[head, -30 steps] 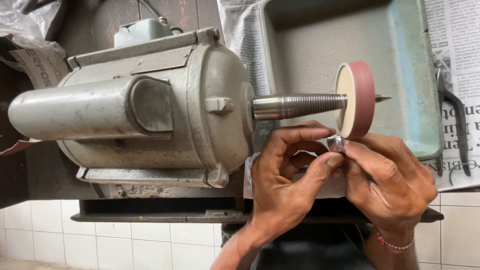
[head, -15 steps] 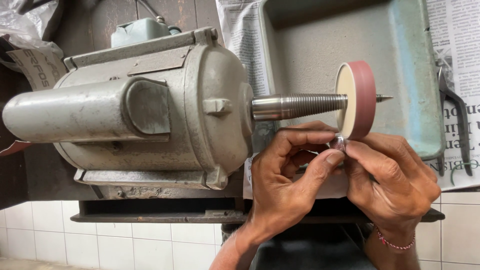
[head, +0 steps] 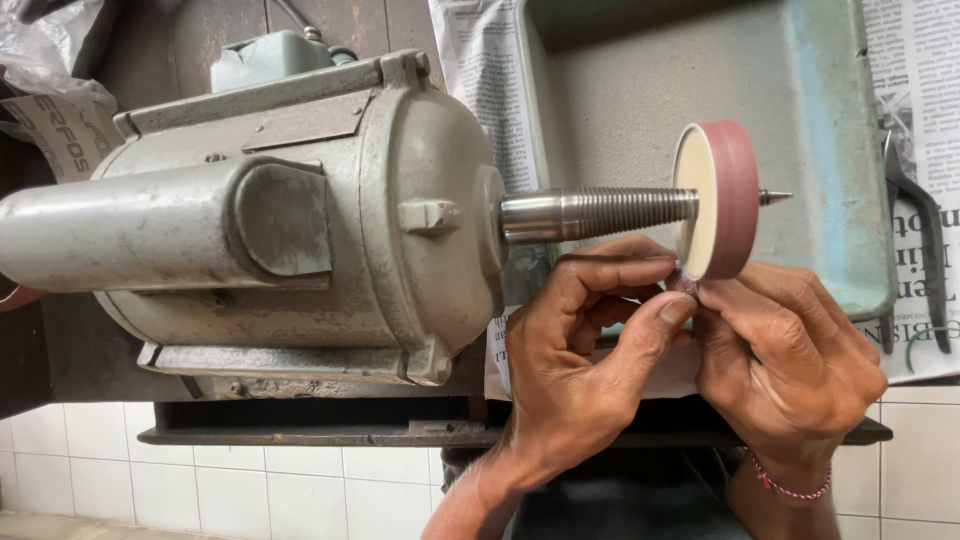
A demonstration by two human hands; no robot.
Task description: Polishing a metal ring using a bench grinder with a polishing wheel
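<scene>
Hands first: your left hand (head: 575, 365) and right hand (head: 785, 350) meet fingertip to fingertip, both pinched closed on one small piece (head: 683, 282), too tiny and too covered to identify, pressed against the lower rim of the pink wheel (head: 730, 200). Change over the last second: almost none at the hands; the pinch sits at the same spot under the wheel, only the view has drifted slightly, so the piece remains in contact with the same part of the rim. Pose: left thumb extended rightward beneath the piece, left index arched above it; right fingers curled down over it, knuckles toward you, a red cord bracelet (head: 790, 487) at that wrist. Wheel: pink with a cream face, mounted on a threaded tapered spindle (head: 600, 213), the point projecting beyond it. Spindle source: grey motor housing (head: 300, 220) on a dark bench. Behind the wheel: pale green tray (head: 800, 100) set on newspaper (head: 480, 80). Far right: pliers (head: 915, 230) lying on the paper.
</scene>
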